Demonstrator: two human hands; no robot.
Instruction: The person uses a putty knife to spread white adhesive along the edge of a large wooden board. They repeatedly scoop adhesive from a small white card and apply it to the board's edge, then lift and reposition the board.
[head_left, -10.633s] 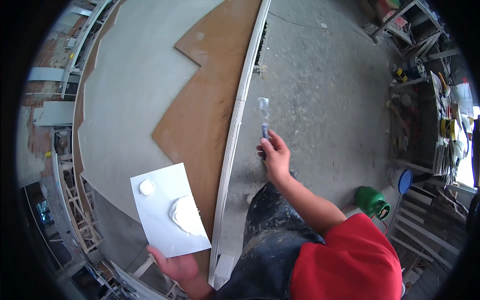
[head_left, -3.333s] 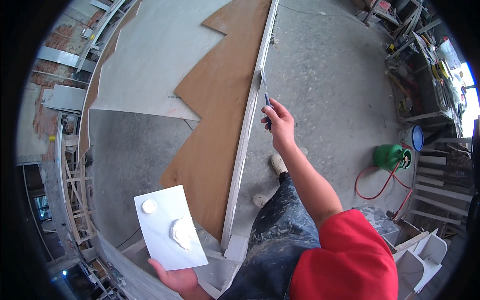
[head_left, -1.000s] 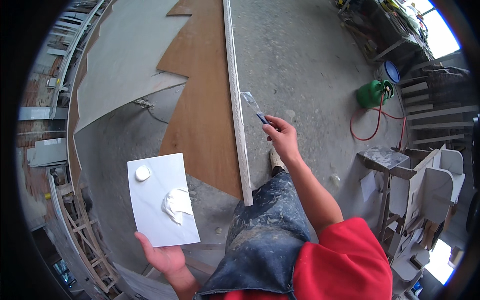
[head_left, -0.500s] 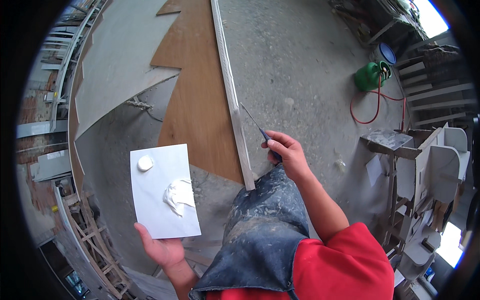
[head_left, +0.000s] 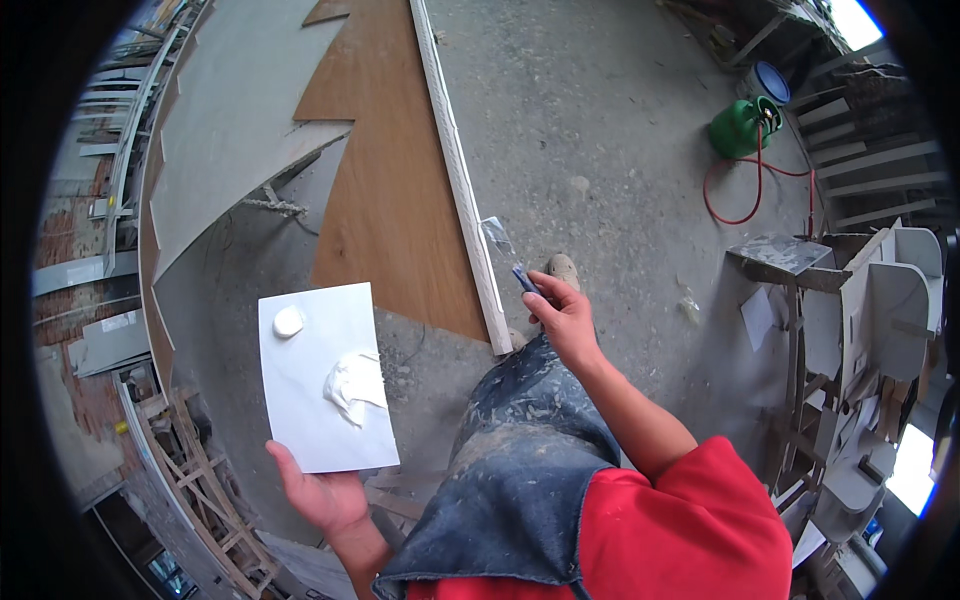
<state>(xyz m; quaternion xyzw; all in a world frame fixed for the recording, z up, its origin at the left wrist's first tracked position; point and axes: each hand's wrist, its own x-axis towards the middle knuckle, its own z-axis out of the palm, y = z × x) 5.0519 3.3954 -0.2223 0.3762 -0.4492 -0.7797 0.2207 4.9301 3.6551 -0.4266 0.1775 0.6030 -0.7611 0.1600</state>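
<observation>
Plainly, the putty knife (head_left: 508,255) sits in the right hand (head_left: 560,315), fingers pinching its dark handle, the pale blade just beside the white trim strip (head_left: 455,170) that edges the brown board (head_left: 385,170). Its long axis runs up and leftward, blade tip pointing away from the person toward the strip. The left hand (head_left: 325,495) grips the lower edge of a white sheet (head_left: 320,390) bearing two dabs of white filler (head_left: 355,385); tilt that sheet and the filler could slide off onto the floor (head_left: 600,130), and a loose pinch might drop the knife.
</observation>
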